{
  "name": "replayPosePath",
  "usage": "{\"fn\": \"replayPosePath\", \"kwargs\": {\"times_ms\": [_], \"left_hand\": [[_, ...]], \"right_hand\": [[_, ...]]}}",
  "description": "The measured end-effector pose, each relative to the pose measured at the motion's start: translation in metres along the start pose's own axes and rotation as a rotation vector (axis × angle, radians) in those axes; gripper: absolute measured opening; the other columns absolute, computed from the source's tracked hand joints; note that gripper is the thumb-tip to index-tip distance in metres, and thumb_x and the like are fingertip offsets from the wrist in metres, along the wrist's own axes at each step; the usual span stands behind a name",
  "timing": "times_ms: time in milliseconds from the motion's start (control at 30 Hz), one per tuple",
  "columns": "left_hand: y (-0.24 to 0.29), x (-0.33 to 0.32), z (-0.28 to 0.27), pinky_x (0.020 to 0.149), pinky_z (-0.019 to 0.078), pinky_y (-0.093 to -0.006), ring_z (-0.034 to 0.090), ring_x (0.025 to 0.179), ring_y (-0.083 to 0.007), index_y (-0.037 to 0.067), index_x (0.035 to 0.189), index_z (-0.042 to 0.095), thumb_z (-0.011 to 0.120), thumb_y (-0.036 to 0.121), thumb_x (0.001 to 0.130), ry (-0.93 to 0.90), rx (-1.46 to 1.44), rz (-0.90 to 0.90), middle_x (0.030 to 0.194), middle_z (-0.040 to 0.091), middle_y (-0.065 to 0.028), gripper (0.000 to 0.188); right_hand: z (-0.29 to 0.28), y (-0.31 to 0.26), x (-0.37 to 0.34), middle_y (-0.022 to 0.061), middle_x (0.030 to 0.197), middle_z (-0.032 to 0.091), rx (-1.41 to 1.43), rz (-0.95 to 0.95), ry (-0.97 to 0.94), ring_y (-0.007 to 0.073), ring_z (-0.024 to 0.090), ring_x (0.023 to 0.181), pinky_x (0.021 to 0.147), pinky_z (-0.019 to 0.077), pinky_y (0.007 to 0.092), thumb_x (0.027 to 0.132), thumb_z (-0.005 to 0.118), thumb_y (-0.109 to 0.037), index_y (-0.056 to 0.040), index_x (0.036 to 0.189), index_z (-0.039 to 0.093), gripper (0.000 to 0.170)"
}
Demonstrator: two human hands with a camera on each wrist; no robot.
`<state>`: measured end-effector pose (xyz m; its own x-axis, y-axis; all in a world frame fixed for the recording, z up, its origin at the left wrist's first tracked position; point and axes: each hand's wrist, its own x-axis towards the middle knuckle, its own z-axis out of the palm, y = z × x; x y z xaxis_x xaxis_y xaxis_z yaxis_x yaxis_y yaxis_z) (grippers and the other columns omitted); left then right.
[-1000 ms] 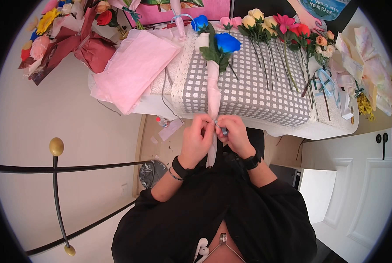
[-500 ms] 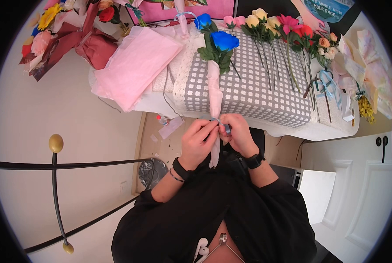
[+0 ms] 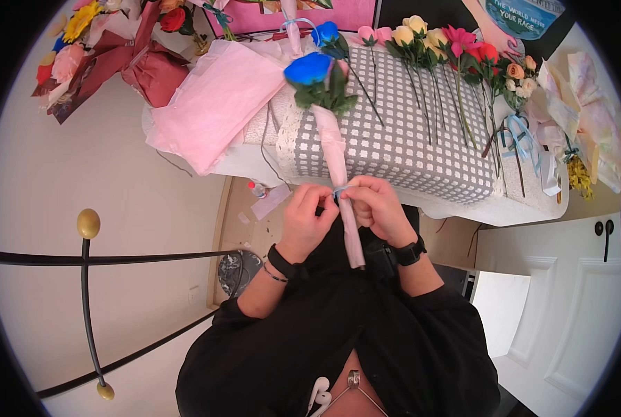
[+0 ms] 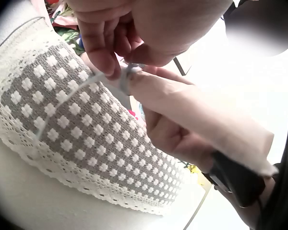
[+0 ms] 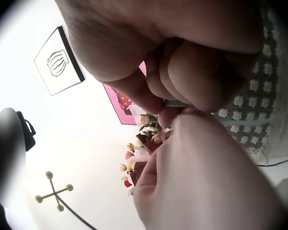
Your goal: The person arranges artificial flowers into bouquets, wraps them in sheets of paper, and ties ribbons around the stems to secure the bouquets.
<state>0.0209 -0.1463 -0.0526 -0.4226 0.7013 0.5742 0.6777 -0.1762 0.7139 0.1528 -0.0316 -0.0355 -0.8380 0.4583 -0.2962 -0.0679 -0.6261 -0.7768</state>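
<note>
In the head view a blue rose with green leaves tops a stem wrapped in pale pink paper, tilted with its lower end near the black-clothed lap. A thin light blue ribbon is knotted around the wrap. My left hand pinches the ribbon beside the knot, and a loose ribbon tail hangs over the tablecloth in the left wrist view. From the other side, my right hand pinches at the knot with thumb and forefinger, its other fingers curled behind the wrapped stem. Knuckles hide the right fingertips in the right wrist view.
Before me is a table with a grey-and-white checked cloth. Pink wrapping sheets lie at its left. Several loose artificial flowers line the back. Wrapped bouquets stand at far left, others at right. A white door is at right.
The wrapped rose has tilted, its bloom swinging left and its lower end right. My left fingers have shifted slightly to the left at the ribbon; both hands stay at the knot.
</note>
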Motion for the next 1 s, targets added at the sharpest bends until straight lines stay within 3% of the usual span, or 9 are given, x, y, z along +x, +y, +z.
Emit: {"fn": "replayPosePath", "kwargs": {"times_ms": [67, 200, 267, 433, 500, 833, 900, 933, 1000], "left_hand": [[-0.009, -0.001, -0.004, 0.060, 0.0517, -0.0310, 0.062, 0.066, -0.0204, 0.000, 0.089, 0.061, 0.067, -0.006, 0.077, -0.016, 0.014, 0.023, 0.084, 0.060, -0.0091, 0.014], [-0.016, -0.003, -0.007, 0.056, 0.0512, -0.0301, 0.061, 0.064, -0.0195, 0.000, 0.086, 0.060, 0.065, -0.007, 0.074, -0.047, 0.031, 0.070, 0.083, 0.058, -0.0085, 0.015], [-0.018, -0.006, -0.009, 0.055, 0.0508, -0.0295, 0.060, 0.063, -0.0193, 0.000, 0.086, 0.060, 0.065, -0.007, 0.074, -0.051, 0.011, 0.059, 0.083, 0.057, -0.0088, 0.014], [-0.023, -0.011, -0.017, 0.055, 0.0500, -0.0296, 0.060, 0.063, -0.0207, 0.000, 0.086, 0.059, 0.064, -0.007, 0.073, -0.103, -0.003, 0.093, 0.083, 0.057, -0.0098, 0.015], [-0.026, -0.013, -0.020, 0.062, 0.0506, -0.0332, 0.061, 0.071, -0.0245, 0.001, 0.084, 0.060, 0.064, -0.006, 0.070, -0.129, 0.055, 0.100, 0.083, 0.058, -0.0107, 0.016], [-0.029, -0.008, -0.039, 0.060, 0.0502, -0.0333, 0.061, 0.068, -0.0253, 0.001, 0.087, 0.060, 0.064, -0.006, 0.073, -0.139, 0.107, 0.174, 0.083, 0.057, -0.0099, 0.016], [-0.028, -0.013, -0.041, 0.064, 0.0518, -0.0316, 0.063, 0.071, -0.0231, 0.001, 0.090, 0.061, 0.065, -0.003, 0.076, -0.216, -0.006, -0.035, 0.082, 0.058, -0.0097, 0.015], [-0.030, -0.017, -0.038, 0.064, 0.0518, -0.0316, 0.063, 0.071, -0.0231, 0.001, 0.090, 0.061, 0.065, -0.003, 0.076, -0.215, -0.007, -0.038, 0.082, 0.058, -0.0097, 0.015], [-0.032, -0.023, -0.028, 0.071, 0.0532, -0.0288, 0.065, 0.077, -0.0173, 0.000, 0.097, 0.064, 0.066, 0.000, 0.085, -0.210, -0.314, -0.251, 0.089, 0.064, -0.0074, 0.012]], "right_hand": [[-0.004, 0.003, -0.001, -0.0082, 0.053, 0.032, 0.049, -0.043, -0.003, 0.0022, 0.022, 0.041, 0.039, 0.0144, 0.0226, 0.098, 0.051, -0.010, 0.0038, 0.090, 0.063, 0.020], [-0.002, 0.017, -0.001, -0.0092, 0.053, 0.032, 0.129, -0.093, 0.066, 0.0008, 0.022, 0.041, 0.039, 0.0145, 0.0223, 0.096, 0.057, -0.011, -0.0004, 0.086, 0.063, 0.016], [-0.002, 0.027, -0.001, -0.0085, 0.053, 0.030, 0.285, -0.210, 0.188, 0.0020, 0.022, 0.041, 0.039, 0.0152, 0.0232, 0.095, 0.056, -0.011, -0.0001, 0.083, 0.061, 0.017], [-0.007, 0.031, -0.011, -0.0076, 0.053, 0.030, 0.279, -0.209, 0.186, 0.0031, 0.022, 0.041, 0.039, 0.0161, 0.0238, 0.095, 0.055, -0.011, 0.0001, 0.081, 0.059, 0.018], [-0.009, 0.031, -0.015, -0.0073, 0.053, 0.030, 0.279, -0.197, 0.189, 0.0032, 0.022, 0.041, 0.039, 0.0163, 0.0237, 0.094, 0.055, -0.010, 0.0002, 0.080, 0.059, 0.018], [-0.022, 0.013, -0.026, -0.0069, 0.054, 0.033, 0.132, -0.174, 0.158, 0.0030, 0.024, 0.042, 0.040, 0.0176, 0.0228, 0.094, 0.054, -0.008, 0.0012, 0.080, 0.058, 0.017], [-0.021, 0.011, -0.028, -0.0068, 0.054, 0.033, 0.098, -0.144, 0.126, 0.0029, 0.024, 0.042, 0.040, 0.0179, 0.0224, 0.094, 0.054, -0.008, 0.0014, 0.081, 0.059, 0.017], [-0.020, 0.010, -0.028, -0.0069, 0.054, 0.033, 0.064, -0.125, 0.124, 0.0027, 0.025, 0.042, 0.040, 0.0180, 0.0222, 0.094, 0.053, -0.008, 0.0015, 0.081, 0.059, 0.017], [-0.020, 0.009, -0.028, -0.0069, 0.054, 0.034, 0.026, -0.101, 0.120, 0.0025, 0.026, 0.042, 0.040, 0.0181, 0.0220, 0.094, 0.053, -0.008, 0.0017, 0.082, 0.059, 0.017]]}}
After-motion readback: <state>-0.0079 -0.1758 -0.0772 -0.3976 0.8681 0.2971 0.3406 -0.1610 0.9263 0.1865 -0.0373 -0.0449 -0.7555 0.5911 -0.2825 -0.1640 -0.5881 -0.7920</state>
